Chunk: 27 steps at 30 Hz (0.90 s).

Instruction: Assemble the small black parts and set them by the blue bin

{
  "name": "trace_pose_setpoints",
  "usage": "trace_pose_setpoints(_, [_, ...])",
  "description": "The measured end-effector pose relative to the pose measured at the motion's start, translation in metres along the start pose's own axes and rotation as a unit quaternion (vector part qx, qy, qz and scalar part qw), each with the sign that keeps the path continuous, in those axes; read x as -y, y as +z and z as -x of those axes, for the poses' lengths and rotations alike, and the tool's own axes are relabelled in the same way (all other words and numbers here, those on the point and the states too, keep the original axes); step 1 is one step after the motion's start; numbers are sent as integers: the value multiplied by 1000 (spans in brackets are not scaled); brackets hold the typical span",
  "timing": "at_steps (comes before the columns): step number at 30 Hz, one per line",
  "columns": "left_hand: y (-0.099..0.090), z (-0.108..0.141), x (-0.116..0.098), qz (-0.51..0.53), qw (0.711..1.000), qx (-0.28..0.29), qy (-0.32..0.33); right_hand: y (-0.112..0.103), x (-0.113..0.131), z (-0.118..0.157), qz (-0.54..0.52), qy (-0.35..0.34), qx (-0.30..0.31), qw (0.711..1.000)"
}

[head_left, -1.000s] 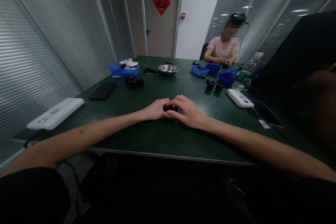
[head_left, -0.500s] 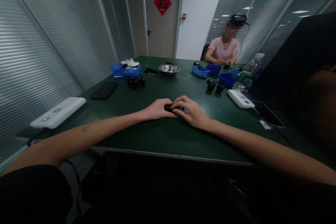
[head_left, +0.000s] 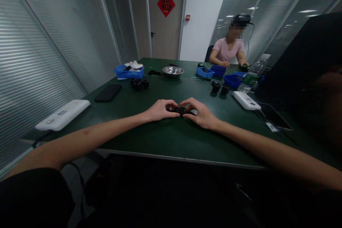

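Note:
Low over the middle of the green table (head_left: pixel 160 139), my left hand (head_left: pixel 162 109) and my right hand (head_left: pixel 199 113) meet around a small black part (head_left: pixel 182 110). The thumb and fingers of my left hand are closed on its left side. My right hand pinches its right side between thumb and fingertips. The part looks round at its middle; its finer shape is too dark to make out, and the fingers cover some of it.
Black parts (head_left: pixel 138 84) and more black parts (head_left: pixel 216 86) stand beyond my hands. Further back are a metal bowl (head_left: pixel 173 72) and blue baskets (head_left: pixel 129 73). A phone (head_left: pixel 108 92), white power banks (head_left: pixel 63 115) and a bottle (head_left: pixel 250 78) flank them. A person (head_left: pixel 229 50) sits opposite.
My right hand has shifted slightly right, and its fingers no longer overlap my left hand. More of the black part shows between them. The person opposite has moved one hand to the right.

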<state>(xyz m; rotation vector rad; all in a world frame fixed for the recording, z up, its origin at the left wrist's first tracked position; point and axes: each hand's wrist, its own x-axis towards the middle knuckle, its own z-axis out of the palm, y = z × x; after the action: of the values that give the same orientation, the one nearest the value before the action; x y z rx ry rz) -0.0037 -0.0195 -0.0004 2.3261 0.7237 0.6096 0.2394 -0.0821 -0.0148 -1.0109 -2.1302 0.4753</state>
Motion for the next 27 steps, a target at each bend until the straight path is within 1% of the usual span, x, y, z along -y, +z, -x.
trace_pose_setpoints(3, [0,1,1,-14,1000,2,15,0,3,0,12,7,8,1000])
trace_pose_setpoints(5, [0,1,2,-21,1000,3,22,-1,7,1,24,13,2,1000])
trace_pose_setpoints(8, [-1,3,1,-14,1000,5,26,-3,10,1,44,45,-7,998])
trace_pose_setpoints(11, [-2,4,-1,-7,1000,6,26,-4,11,0,59,61,12,996])
trace_pose_setpoints(14, [-2,4,-2,-14,1000,2,24,-4,9,-1,56,41,10,998])
trace_pose_setpoints(17, [-1,3,0,-24,999,2,32,-3,7,-1,55,-1,0,998])
trace_pose_setpoints(19, [0,2,2,-29,999,3,35,-3,6,0,63,-10,4,998])
trace_pose_setpoints(24, [0,3,4,-15,999,-11,35,-6,9,2,100,54,28,993])
trace_pose_setpoints(27, [-1,3,3,-14,1000,-8,18,-8,13,1,75,50,35,995])
